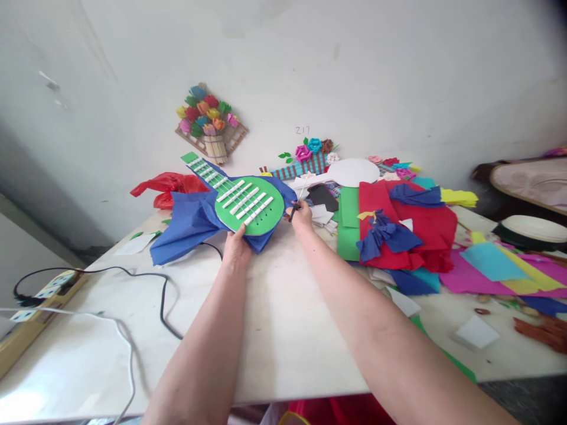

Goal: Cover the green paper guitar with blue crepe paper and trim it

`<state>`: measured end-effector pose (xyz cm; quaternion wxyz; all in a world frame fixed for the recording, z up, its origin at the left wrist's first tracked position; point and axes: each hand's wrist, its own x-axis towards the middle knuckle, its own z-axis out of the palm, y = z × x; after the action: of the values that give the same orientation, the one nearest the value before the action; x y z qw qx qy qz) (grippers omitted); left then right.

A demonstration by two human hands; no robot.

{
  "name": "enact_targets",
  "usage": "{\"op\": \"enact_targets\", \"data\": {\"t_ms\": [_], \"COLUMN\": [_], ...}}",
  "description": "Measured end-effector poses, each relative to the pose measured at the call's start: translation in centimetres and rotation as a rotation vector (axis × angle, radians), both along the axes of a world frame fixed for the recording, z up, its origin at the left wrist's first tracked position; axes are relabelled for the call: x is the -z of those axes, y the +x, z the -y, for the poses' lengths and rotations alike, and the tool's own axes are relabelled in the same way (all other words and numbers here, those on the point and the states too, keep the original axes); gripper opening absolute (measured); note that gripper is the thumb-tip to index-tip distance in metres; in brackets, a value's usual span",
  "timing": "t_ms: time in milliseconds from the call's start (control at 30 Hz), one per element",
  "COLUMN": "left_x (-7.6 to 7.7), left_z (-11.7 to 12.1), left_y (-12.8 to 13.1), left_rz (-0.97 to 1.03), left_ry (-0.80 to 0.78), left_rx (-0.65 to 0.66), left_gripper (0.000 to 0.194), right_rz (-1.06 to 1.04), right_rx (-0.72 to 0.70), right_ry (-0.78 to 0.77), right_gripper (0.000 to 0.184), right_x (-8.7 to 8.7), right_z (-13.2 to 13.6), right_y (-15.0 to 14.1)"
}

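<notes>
My left hand (235,247) grips the near edge of a green paper guitar (248,203) with white strips across its round body and neck. The guitar lies on a sheet of blue tissue paper (186,221) that pokes out around it. My right hand (301,213) is closed on a pair of scissors (299,200) with black handles, at the guitar's right edge. The blades point up and away from me.
Piles of red, blue, green, pink and yellow paper (398,227) cover the table's right side. A red plastic bag (170,186) lies at the far left. Cables (162,295) and a power strip (48,289) sit at the left. Paper flower crafts (208,124) hang on the wall.
</notes>
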<state>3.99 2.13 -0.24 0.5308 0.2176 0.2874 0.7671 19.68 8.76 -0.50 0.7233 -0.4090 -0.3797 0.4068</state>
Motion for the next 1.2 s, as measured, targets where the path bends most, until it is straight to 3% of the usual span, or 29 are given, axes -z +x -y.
{"op": "enact_targets", "data": {"t_ms": [133,333,500,700,833,1000,1200], "left_x": [-0.1,-0.9,-1.3,-1.5,-1.5,-1.1,-0.4], "left_z": [0.0,0.7,0.9,0.8,0.6,0.2,-0.1], "left_y": [-0.2,-0.2,-0.2,-0.5,-1.0,-1.1,-1.0], "left_rz": [0.016,0.059,0.061,0.043,0.017,-0.040,-0.113], "left_ry": [0.003,0.006,-0.044,-0.095,-0.183,-0.213,-0.177], "left_rx": [-0.007,0.087,0.090,0.047,0.054,0.031,-0.140], "left_gripper": [0.040,0.044,0.039,0.026,0.014,0.016,0.014], "right_rz": [-0.040,-0.263,-0.357,-0.298,-0.193,-0.103,-0.112], "right_rx": [0.030,-0.114,-0.218,-0.255,-0.207,-0.167,-0.141], "right_ry": [0.016,-0.037,-0.025,-0.010,-0.033,-0.032,0.002], "right_gripper": [0.023,0.025,0.028,0.029,0.027,0.020,0.016], "right_x": [-0.5,-1.5,-2.3,-2.8,-2.8,-2.9,-3.0], "right_z": [0.5,1.6,2.2,2.9,3.1,3.1,3.2], "right_y": [0.6,1.0,0.6,0.7,1.1,1.1,0.6]}}
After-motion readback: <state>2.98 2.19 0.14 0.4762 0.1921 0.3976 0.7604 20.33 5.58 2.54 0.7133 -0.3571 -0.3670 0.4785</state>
